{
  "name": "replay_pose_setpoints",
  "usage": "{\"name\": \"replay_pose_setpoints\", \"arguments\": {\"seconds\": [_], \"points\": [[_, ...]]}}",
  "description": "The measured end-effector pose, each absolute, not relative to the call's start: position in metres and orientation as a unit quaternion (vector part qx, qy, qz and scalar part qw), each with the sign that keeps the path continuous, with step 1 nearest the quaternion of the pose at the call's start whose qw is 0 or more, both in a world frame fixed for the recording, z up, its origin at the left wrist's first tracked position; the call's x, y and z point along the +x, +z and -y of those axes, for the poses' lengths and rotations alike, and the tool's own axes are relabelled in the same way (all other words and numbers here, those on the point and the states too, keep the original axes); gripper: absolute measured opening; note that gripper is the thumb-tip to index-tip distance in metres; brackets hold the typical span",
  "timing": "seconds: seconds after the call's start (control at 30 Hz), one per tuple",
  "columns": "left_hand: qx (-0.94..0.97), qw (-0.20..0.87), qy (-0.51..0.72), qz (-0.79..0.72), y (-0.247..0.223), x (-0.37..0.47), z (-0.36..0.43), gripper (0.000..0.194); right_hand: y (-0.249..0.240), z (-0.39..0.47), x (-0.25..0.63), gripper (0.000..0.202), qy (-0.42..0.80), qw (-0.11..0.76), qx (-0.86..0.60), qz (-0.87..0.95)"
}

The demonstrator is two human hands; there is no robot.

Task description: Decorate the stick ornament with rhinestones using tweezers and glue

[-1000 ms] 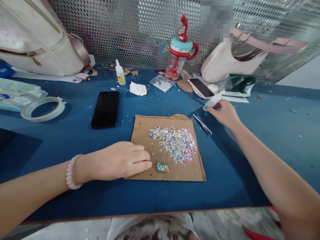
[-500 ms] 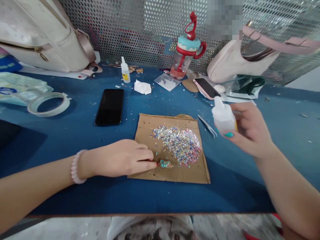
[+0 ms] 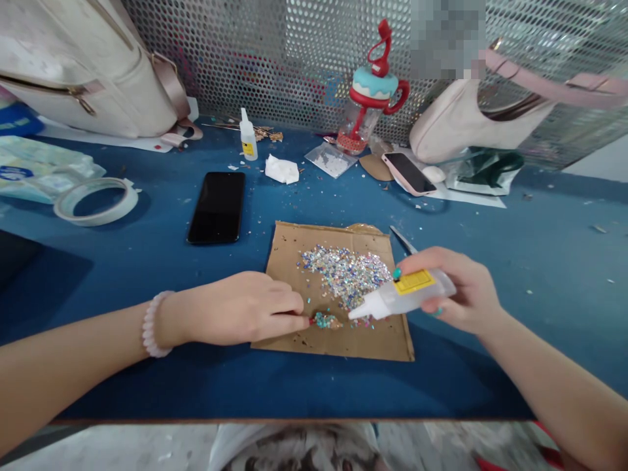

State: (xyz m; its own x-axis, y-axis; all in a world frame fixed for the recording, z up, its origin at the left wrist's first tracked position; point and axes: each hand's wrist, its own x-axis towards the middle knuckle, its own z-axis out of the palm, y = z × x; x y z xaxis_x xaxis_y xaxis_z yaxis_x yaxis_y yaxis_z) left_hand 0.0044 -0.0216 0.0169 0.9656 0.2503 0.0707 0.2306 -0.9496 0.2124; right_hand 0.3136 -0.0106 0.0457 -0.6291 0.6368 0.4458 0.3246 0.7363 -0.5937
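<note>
"What are the hands doing?"
"The left hand (image 3: 240, 309) pinches, as far as I can tell, the red end of a small turquoise-and-gold beaded piece (image 3: 325, 320) lying on the cardboard (image 3: 289, 255). The right hand (image 3: 464, 288) has thumb and fingers wrapped round a translucent squeeze bottle (image 3: 392, 301), tilted, its nozzle just beside the piece."
"How would they handle?"
"The bottle looks light and soft-walled, so grip the labelled body gently. The piece seems light too, its beads easily knocked loose; that red end is the safest hold."
"And farther out?"
"Loose rhinestones (image 3: 338, 271), likely slippery, then tweezers (image 3: 403, 239) past the cardboard's edge."
</note>
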Motion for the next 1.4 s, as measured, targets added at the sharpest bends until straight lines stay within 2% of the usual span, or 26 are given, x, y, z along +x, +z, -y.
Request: {"name": "replay_pose_setpoints", "arguments": {"seconds": [0.13,0.37,1.4], "points": [[0.963,0.19,0.034,-0.186,0.015,0.005,0.023,0.025,0.041,0.015,0.303,0.033,0.212,0.307,-0.268,0.888],[0.937,0.263,0.049,-0.224,0.017,0.009,0.022,0.025,0.032,0.02,0.298,0.011,0.227,0.319,-0.288,0.874],[0.935,0.263,0.046,-0.233,0.018,0.01,0.023,0.029,0.03,0.024,0.296,0.009,0.221,0.279,-0.274,0.893]]}}
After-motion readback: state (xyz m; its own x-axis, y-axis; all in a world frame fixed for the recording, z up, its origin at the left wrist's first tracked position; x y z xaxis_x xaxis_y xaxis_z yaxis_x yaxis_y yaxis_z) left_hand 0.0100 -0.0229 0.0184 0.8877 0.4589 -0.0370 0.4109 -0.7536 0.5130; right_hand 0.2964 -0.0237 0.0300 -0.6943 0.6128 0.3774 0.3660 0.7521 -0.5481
